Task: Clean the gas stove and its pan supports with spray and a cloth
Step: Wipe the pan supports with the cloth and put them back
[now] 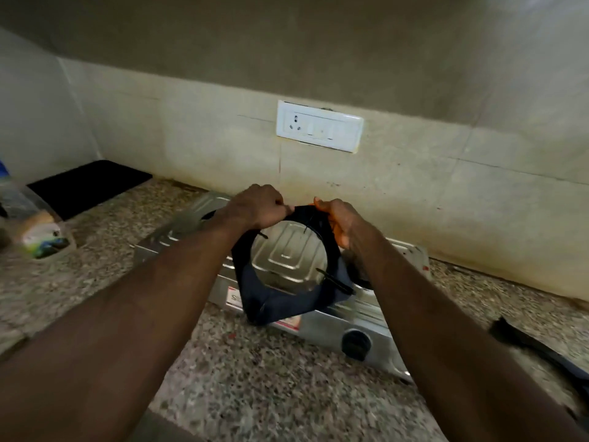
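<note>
Pan support (255, 282) held up over the gas stove (325, 327), tilted toward us, both hands on its far edge.
Left hand (258, 207) clenched round the far rim, knuckles up; right hand (342, 223) grips the same rim just beside it, thumb on top; both forearms reach out over the stove's front. We cannot tell whether a dark cloth sits under the right fingers. We judge the task about midway: a second pan support (538, 352) lies on the granite counter (255, 378) right of the stove, the stove top shows bare metal, and no spray bottle can be made out.
</note>
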